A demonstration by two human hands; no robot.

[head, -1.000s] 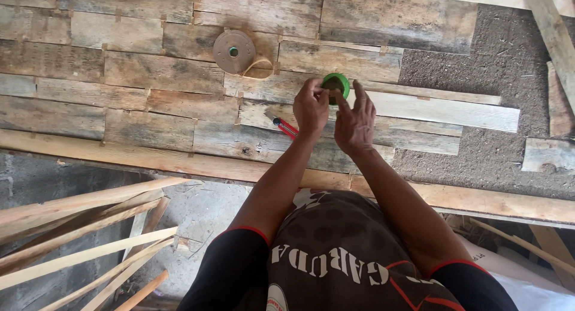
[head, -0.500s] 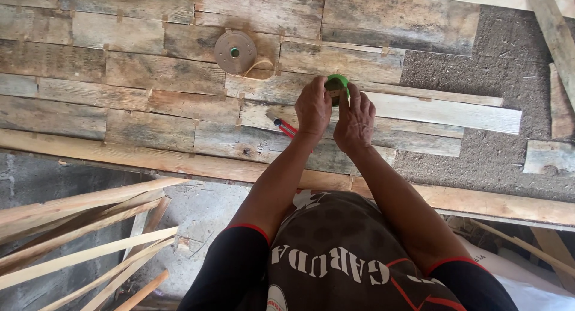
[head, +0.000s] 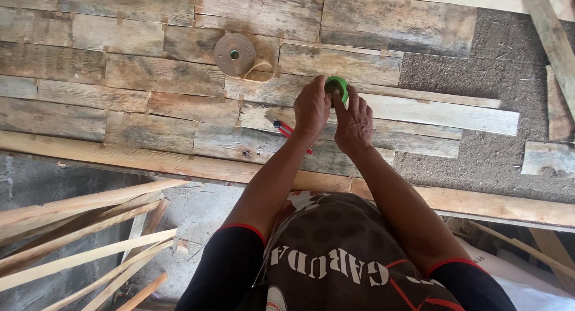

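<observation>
— Where are the hands?

— Both are out in front, side by side over the weathered plank surface (head: 150, 77), close together. The left hand (head: 311, 107) and the right hand (head: 353, 122) both have fingers closed around a small green round object (head: 337, 86), which sits at their far fingertips, right of the middle of the boards.

— Is it lifted or resting?

— I cannot tell; the fingers hide its underside. (It looks like a little green roll or cap, but it is mostly covered.)

— Anything else close by?

— A red-handled tool (head: 286, 130) lies on the planks just beside the left wrist, partly hidden by it. Further left and a bit farther away, a flat tan disc (head: 235, 54) with a green centre rests on the boards, a pale strip curling from its right side.

— And around the edges?

— To the right the planks end and rough grey ground (head: 497, 71) shows. At the near left, a bundle of thin pale wooden slats (head: 84, 239) leans below the platform's edge beam (head: 150, 161).
</observation>
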